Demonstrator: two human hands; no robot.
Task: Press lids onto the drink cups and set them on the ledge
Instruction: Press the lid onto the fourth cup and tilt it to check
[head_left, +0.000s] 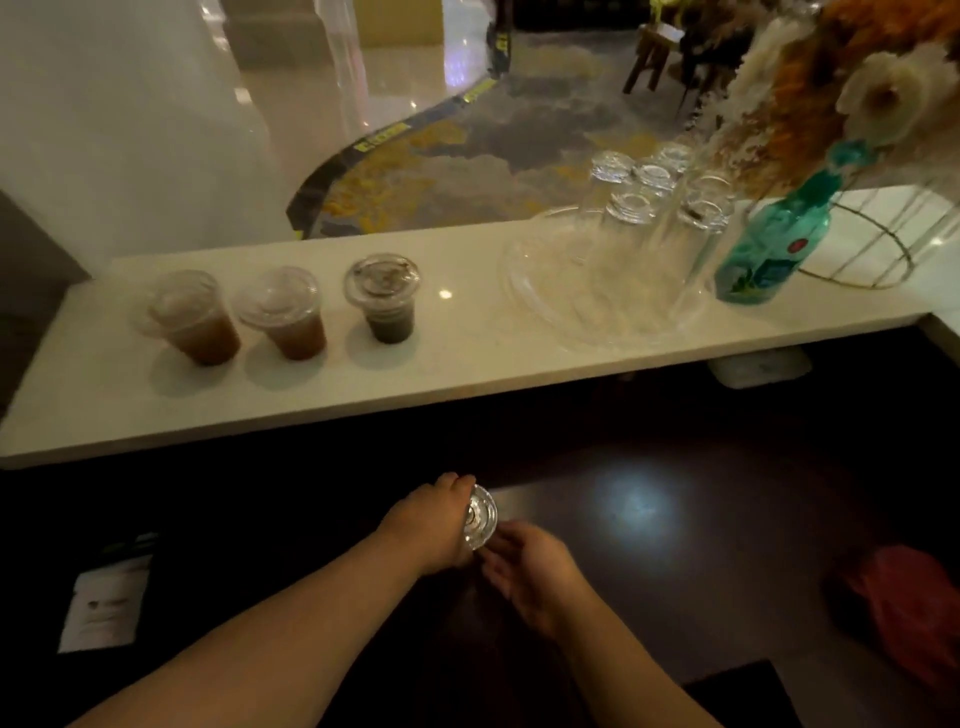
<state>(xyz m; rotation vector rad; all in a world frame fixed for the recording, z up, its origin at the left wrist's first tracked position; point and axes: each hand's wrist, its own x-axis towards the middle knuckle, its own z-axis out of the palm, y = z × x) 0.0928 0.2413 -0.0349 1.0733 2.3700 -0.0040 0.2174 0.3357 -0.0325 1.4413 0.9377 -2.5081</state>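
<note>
Low in the middle of the frame, the left hand covers most of a clear lid, and whatever cup sits under it is lost against the dark surface, so whether the lid is seated cannot be told. The right hand is blurred, its fingertips indistinct beside the lid. At the lower right a red bag is cut by the frame's edge, and the print on the paper at lower left is too small to read.
</note>
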